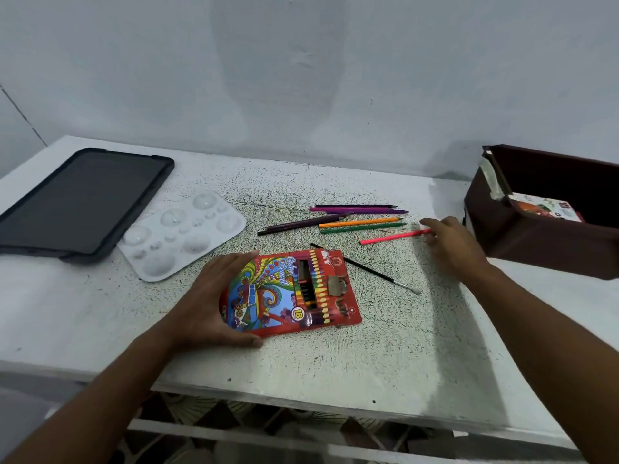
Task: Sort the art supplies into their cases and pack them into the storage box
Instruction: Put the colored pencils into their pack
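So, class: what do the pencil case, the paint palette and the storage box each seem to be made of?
Pencil case: probably printed card, glossy, flat with a clear window showing pencils.
Paint palette: likely moulded white plastic, with smooth, shiny round wells.
Storage box: dark brown, matt; could be fabric-covered board or plastic, hard to tell.

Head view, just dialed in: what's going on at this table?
A person is sorting art supplies. The left hand grips the red colour pencil case lying on the table. The right hand is pinching the tip end of a pink pencil. Five or six more loose pencils and a paintbrush lie nearby. The brown storage box stands to the right, already holding a printed pack.
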Demonstrator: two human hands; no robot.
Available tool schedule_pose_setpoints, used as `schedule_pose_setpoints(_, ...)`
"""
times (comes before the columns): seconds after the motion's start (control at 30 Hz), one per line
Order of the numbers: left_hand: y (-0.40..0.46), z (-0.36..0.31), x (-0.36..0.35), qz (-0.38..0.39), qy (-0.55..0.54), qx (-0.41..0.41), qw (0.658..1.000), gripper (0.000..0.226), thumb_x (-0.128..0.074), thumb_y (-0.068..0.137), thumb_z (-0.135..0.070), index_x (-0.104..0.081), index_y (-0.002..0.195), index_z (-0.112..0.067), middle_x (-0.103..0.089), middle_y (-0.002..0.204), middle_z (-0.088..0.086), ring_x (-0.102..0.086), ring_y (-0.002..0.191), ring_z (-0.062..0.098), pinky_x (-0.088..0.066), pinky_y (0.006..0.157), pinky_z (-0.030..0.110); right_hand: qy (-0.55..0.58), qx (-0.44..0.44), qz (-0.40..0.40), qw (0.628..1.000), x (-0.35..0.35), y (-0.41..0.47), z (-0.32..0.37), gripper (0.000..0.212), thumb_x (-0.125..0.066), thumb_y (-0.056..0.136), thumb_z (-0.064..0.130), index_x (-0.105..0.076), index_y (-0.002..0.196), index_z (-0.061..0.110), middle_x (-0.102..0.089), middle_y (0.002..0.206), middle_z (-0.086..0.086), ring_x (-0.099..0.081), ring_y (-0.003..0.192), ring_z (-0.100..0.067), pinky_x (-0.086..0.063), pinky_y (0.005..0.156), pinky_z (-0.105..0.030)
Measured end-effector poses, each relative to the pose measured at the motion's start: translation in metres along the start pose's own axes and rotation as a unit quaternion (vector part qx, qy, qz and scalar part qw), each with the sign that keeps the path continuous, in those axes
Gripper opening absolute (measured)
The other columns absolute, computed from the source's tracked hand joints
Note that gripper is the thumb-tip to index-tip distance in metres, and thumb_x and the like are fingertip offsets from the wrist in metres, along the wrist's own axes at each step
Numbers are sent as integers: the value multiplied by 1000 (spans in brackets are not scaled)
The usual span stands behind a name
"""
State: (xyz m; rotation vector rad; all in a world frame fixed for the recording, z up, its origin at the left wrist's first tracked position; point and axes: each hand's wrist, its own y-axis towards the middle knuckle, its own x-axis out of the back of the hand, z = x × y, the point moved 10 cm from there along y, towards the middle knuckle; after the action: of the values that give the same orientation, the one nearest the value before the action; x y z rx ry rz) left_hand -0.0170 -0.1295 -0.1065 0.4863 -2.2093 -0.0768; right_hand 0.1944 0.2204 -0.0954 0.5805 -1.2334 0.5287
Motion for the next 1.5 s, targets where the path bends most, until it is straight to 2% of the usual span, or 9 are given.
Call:
schedule_pose_setpoints(0.3,0,0,0,2,1,7,1000,122,-83,44,-71,-24,147,-42,-33,142,-19,-34,133,13,-39,107,49,-8,29,-23,999,9,-9,12,13,-61,89,18,-67,97,26,-50,94,-1,-52,96,-29,-46,71,-36)
schedule_pose_setpoints(0.47,1,2,-1,5,3,13,1000,123,-83,43,-71,-23,147,-42,-34,143,-14,-34,133,14,-39,107,50,8,109,-21,994,7,-27,45,14,-66,87,17,-70,98,25,-55,92,-3,-50,94,-31,-46,69,-39)
schedule_pose_setpoints(0.67,-1,2,-1,5,-1,14,1000,122,-83,43,-71,-23,146,-44,-33,144,-14,-33,134,15,-40,106,51,-24,183,-13,983,1,-53,97,19,-59,92,25,-67,109,27,-58,102,-1,-46,95,-23,-31,63,-27)
schedule_pose_setpoints(0.87,0,-4,0,1,6,1,1000,122,-83,43,-71,-22,146,-44,-34,139,-20,-35,130,10,-38,107,42,73,216,34,973,-23,-75,153,28,-63,88,20,-64,116,19,-62,111,0,-50,102,-24,-40,73,-32)
schedule_pose_setpoints(0.97,-1,-3,0,-1,7,0,1000,121,-81,44,-72,-21,146,-45,-33,139,-22,-35,130,10,-38,107,42,126,197,31,972,-31,-79,165,26,-61,89,14,-67,114,16,-63,105,0,-50,97,-20,-41,77,-32)
schedule_pose_setpoints(1.1,-1,-2,0,1,10,4,1000,121,-79,44,-74,-21,146,-46,-34,139,-18,-34,130,11,-38,107,45,230,147,47,961,-26,-77,167,25,-54,91,-1,-74,98,13,-68,92,6,-53,76,0,-35,69,-10)
schedule_pose_setpoints(1.23,0,-1,0,2,8,2,1000,121,-80,44,-74,-21,146,-47,-33,139,-21,-34,131,11,-38,107,44,287,111,100,946,-32,-71,161,28,-52,93,3,-70,89,25,-70,89,9,-62,83,-8,-47,71,-25)
schedule_pose_setpoints(1.3,0,-3,0,3,9,-2,1000,121,-79,44,-75,-20,145,-49,-31,138,-25,-34,130,10,-37,107,42,323,74,112,937,-29,-63,151,23,-50,96,6,-67,96,21,-65,96,13,-60,85,-2,-47,68,-20)
schedule_pose_setpoints(1.5,1,-6,1,-3,13,-13,1000,120,-78,44,-75,-18,144,-51,-23,138,-36,-32,128,4,-33,105,33,137,-20,-16,990,2,-7,85,31,-50,96,9,-61,123,19,-60,124,-7,-58,96,-23,-47,78,-31)
